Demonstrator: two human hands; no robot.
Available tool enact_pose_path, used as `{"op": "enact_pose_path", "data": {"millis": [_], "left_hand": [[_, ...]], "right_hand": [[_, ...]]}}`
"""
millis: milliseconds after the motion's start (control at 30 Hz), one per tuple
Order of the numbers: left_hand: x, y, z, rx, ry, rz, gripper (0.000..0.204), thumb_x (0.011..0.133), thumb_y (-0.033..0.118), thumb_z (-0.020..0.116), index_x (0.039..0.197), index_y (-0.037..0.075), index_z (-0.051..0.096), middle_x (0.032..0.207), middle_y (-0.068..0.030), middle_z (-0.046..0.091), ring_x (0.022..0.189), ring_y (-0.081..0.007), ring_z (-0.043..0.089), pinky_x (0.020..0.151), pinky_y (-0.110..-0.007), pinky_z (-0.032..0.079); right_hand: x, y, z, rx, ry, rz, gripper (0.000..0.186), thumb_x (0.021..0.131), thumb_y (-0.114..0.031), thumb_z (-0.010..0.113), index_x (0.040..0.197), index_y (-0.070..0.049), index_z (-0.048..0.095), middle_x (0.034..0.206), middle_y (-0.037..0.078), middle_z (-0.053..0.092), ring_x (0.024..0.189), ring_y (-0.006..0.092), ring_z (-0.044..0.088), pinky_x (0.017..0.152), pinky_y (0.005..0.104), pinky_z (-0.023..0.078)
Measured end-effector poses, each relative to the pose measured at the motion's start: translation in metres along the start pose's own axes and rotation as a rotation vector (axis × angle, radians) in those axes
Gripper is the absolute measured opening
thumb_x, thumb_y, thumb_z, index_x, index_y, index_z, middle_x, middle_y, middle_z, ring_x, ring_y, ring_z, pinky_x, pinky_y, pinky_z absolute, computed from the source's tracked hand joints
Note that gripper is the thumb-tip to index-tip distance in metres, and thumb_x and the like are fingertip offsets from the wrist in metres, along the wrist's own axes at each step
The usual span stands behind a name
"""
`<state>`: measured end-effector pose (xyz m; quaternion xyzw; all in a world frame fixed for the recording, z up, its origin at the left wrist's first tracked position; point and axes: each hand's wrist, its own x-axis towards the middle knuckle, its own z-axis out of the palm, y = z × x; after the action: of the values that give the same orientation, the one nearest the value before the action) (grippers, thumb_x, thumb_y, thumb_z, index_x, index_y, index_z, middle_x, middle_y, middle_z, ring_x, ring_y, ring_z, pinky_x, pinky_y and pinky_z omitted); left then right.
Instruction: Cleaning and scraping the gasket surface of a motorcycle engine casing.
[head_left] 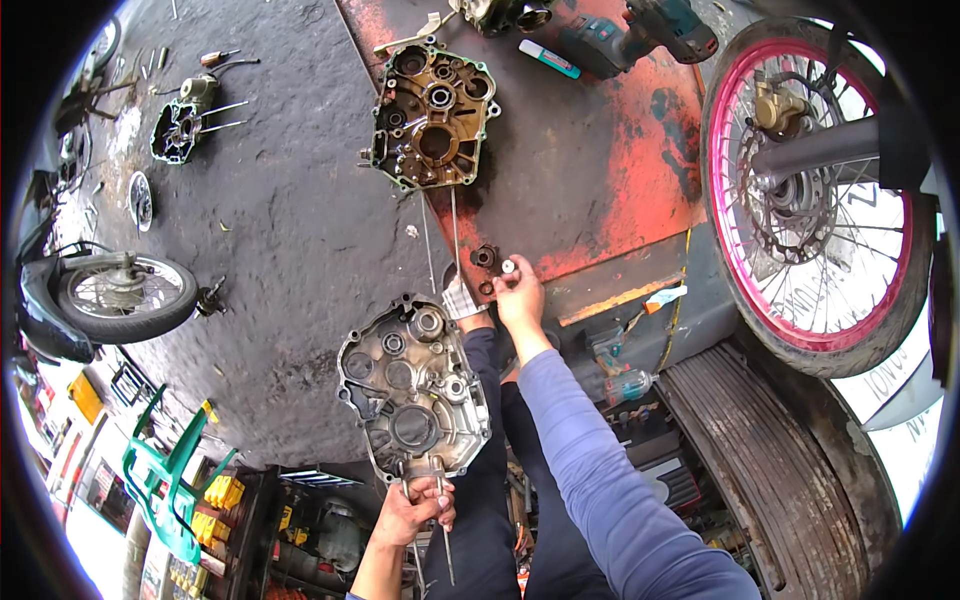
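Observation:
My left hand [420,510] grips two metal studs beneath a silver engine case half [375,400], which is held up with its cavities facing me. My right hand [518,298] pinches a small pale cylindrical part [508,267] at the edge of the red-and-black worktop [590,240]. Just left of its fingers are a dark round part [485,256] and a small ring [486,288]. Farther forward, an oily engine case half [435,130] lies open with long studs pointing toward me.
A cordless drill [670,35] and tube [549,58] lie at the back. A pink-rimmed wheel [720,200] stands right. Left are engine parts [180,130], a motorbike wheel [125,295] and a green chair [165,480]. My dark-trousered legs [480,560] are below.

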<state>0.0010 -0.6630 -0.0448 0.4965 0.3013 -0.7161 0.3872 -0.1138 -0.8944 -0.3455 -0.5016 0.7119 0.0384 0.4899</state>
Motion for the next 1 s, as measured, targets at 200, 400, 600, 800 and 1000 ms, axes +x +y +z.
{"op": "enact_pose_path", "data": {"millis": [200,400,600,800,1000], "left_hand": [[0.001,0.0,-0.006,0.061,0.011,-0.004,0.018,0.09,-0.004,0.068,0.107,-0.008,0.064,0.078,-0.0097,0.061,0.065,-0.0209,0.06,0.061,-0.037,0.056],[0.044,0.016,0.027,0.333,-0.006,-0.012,0.017,0.091,0.0,0.07,0.105,-0.007,0.063,0.078,-0.0054,0.062,0.064,-0.0166,0.062,0.06,-0.033,0.055],[0.171,0.023,0.091,0.484,-0.374,-0.017,0.021,0.097,0.011,0.067,0.108,-0.007,0.064,0.078,-0.005,0.061,0.064,-0.0156,0.063,0.059,-0.032,0.054],[0.295,0.011,0.13,0.434,-0.53,0.024,0.022,0.098,0.015,0.067,0.108,-0.005,0.066,0.078,-0.0045,0.06,0.064,-0.016,0.061,0.06,-0.032,0.056],[0.341,0.019,0.115,0.449,-0.374,0.071,0.022,0.099,0.016,0.067,0.107,-0.005,0.067,0.077,-0.005,0.063,0.064,-0.0148,0.063,0.058,-0.029,0.054]], "right_hand": [[-0.003,-0.008,-0.002,-0.005,-0.059,-0.118,0.056,0.082,-0.014,0.078,0.136,-0.012,0.061,0.096,0.008,0.074,0.095,0.0296,0.071,0.086,0.0418,0.054],[-0.056,0.063,-0.083,0.132,0.061,-0.082,0.046,0.08,-0.009,0.079,0.123,-0.006,0.061,0.097,0.009,0.074,0.094,0.0252,0.072,0.084,0.0381,0.054],[-0.191,0.09,-0.191,-0.652,-0.475,0.262,0.064,0.075,-0.042,0.083,0.124,-0.005,0.066,0.119,0.021,0.07,0.114,0.038,0.066,0.095,0.0472,0.053],[-0.229,0.131,-0.219,-0.664,-0.705,0.293,0.051,0.075,-0.045,0.084,0.112,-0.011,0.075,0.115,0.015,0.073,0.111,0.0344,0.068,0.097,0.0451,0.052],[-0.24,0.164,-0.216,-0.415,-0.527,0.309,0.035,0.077,-0.035,0.085,0.082,-0.005,0.068,0.085,0.01,0.073,0.082,0.0272,0.07,0.082,0.039,0.055]]}}
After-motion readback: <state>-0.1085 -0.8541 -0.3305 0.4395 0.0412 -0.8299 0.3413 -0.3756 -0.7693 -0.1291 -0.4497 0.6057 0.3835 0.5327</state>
